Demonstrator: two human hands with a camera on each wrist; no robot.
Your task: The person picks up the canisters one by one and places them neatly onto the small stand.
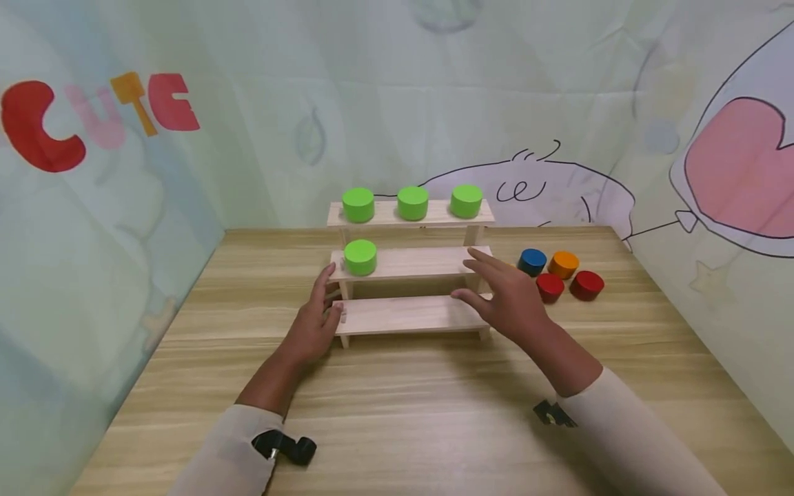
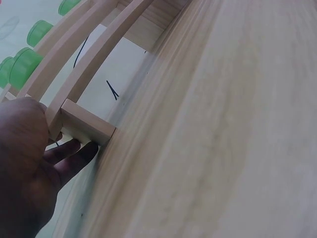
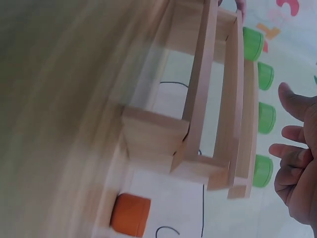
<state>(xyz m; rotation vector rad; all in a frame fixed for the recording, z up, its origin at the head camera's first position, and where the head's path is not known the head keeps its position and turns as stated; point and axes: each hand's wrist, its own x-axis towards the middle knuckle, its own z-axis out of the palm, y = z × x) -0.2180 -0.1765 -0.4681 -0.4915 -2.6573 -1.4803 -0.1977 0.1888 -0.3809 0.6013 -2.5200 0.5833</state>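
A three-tier wooden rack (image 1: 409, 315) stands on the table. Three green round blocks (image 1: 412, 204) sit along its top tier, and one more green block (image 1: 360, 257) is at the left of the middle tier. My left hand (image 1: 308, 327) holds the rack's left end; in the left wrist view its fingers (image 2: 74, 161) reach round the side support. Over the rack's right end hovers my right hand (image 1: 515, 303), thumb and fingers spread, nothing between them. The right wrist view shows that hand (image 3: 299, 163) apart from the green blocks.
Right of the rack lie a blue block (image 1: 532, 262), an orange block (image 1: 564, 264) and two red blocks (image 1: 586, 285). Another yellowish block is mostly hidden behind my right hand. A printed cloth backdrop (image 1: 267, 138) borders the wooden table (image 1: 397, 413).
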